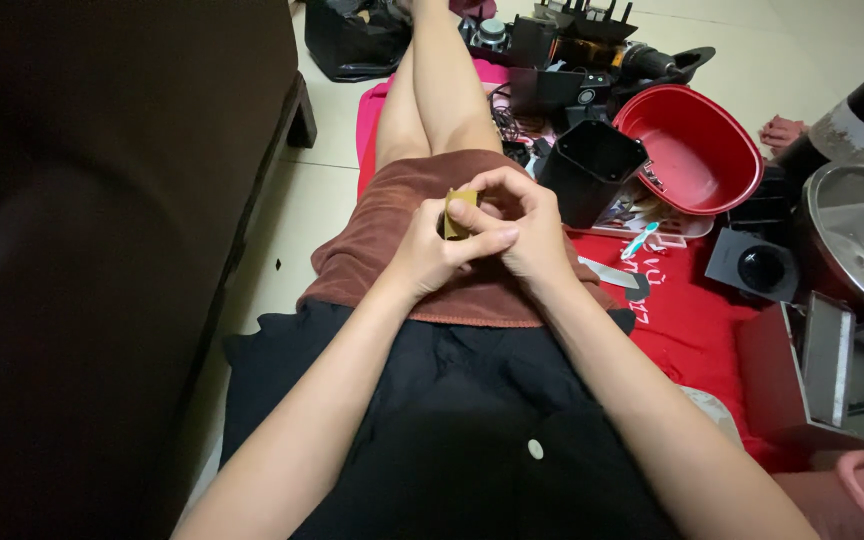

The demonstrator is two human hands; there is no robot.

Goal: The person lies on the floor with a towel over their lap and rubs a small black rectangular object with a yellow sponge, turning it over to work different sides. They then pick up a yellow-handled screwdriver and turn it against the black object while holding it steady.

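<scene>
Both my hands meet over my lap, above brown shorts (422, 200). My left hand (439, 250) grips a small flat olive-brown piece (455, 212), its thumb lying across the front. My right hand (527, 222) curls over the same piece from the right, fingertips touching its top edge. Most of the piece is hidden by my fingers. My legs stretch away toward the top of the view.
A dark sofa (102, 250) fills the left. On the red mat (692, 310) to my right lie a black open box (592, 165), a red basin (697, 150), a metal pot (857, 235), a small black speaker (757, 265), a knife (612, 272) and black electronic parts (562, 60).
</scene>
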